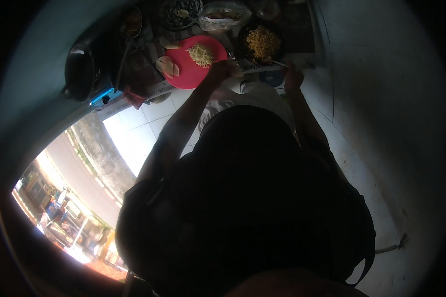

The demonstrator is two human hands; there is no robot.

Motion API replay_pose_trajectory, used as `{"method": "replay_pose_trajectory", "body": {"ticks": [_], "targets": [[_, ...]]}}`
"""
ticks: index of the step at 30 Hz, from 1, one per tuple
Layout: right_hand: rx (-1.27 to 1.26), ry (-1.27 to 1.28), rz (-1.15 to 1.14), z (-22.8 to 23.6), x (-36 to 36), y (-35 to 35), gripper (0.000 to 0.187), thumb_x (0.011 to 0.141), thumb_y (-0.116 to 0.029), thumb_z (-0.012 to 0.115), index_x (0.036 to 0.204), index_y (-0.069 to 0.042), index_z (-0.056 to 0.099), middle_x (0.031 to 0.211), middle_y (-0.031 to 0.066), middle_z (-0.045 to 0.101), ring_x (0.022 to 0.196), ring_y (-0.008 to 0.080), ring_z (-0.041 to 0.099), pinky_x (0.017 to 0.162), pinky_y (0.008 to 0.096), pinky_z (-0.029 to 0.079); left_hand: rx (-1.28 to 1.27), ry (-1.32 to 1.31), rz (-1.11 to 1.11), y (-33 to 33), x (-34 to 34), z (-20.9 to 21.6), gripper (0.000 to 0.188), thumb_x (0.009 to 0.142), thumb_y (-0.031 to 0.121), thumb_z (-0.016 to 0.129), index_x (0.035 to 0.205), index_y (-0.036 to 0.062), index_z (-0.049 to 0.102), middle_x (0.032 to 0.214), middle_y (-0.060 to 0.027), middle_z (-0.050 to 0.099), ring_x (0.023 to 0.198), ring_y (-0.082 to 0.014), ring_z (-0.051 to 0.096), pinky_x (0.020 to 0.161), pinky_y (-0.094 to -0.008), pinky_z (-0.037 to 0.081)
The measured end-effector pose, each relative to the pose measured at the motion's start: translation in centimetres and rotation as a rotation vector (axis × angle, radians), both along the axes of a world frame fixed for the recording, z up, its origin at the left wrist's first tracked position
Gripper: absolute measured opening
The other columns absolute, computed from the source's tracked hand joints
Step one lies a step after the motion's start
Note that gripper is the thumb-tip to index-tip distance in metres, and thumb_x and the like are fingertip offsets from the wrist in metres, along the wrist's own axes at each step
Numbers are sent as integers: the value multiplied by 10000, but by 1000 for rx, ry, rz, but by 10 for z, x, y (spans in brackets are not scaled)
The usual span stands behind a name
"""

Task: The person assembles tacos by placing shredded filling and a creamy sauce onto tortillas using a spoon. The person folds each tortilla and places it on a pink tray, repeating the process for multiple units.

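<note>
- One pale wrapper sits in the left hand, by the pink board; the exact grip is too dark to read.
- The right hand holds a spoon, its tip blurred against the noodles.
- The picture's top cuts off a dark dish.

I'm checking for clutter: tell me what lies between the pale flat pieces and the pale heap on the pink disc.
Only bare pink disc lies between the pale flat pieces and the pale heap, in the head view.
</note>
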State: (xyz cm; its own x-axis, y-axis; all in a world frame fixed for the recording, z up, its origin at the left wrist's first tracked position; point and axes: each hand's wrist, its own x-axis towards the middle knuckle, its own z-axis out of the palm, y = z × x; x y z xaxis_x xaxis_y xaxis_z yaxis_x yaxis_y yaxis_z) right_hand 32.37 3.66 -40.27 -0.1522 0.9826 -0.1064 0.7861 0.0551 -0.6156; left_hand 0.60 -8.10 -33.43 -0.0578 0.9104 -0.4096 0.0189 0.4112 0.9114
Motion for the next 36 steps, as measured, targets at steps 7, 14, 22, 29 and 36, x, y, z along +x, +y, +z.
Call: {"method": "replay_pose_trajectory", "body": {"ticks": [7,14,22,29,36], "targets": [[38,63,58,9,-4,-21,297,945,-268,531,1152,-60,568,986,109,644,832,230,626,709,375,497,87,-68,-17,-13,-6,-31,210,807,177,591,992,176,690,1008,-52,652,961,-249,616,819,-370,495],[-178,524,-126,11,9,-13,267,912,-299,554,1086,-101,599,869,136,640,771,289,620,674,403,495,183,-150,-5,-13,1,-37,203,866,90,552,1055,34,598,994,-53,621,853,-151,631,731,-310,533],[-469,977,-424,54,8,-1,153,900,-150,581,1010,-54,628,808,67,637,690,152,604,598,290,487,-218,-296,58,2,7,-12,248,839,102,569,1077,97,639,1050,-44,641,934,-174,626,785,-309,509],[-569,982,-502,67,12,8,186,899,-204,592,1020,-71,641,781,90,662,644,200,621,600,307,488,-102,-192,36,3,13,6,194,872,75,555,1050,30,618,1014,-44,648,935,-142,634,744,-279,517],[37,244,102,115,-9,12,200,823,-161,631,1014,-127,678,889,124,680,792,269,662,714,374,512,-26,17,-5,2,13,20,180,883,72,543,1038,14,614,980,-69,651,894,-168,645,734,-298,523]]}}
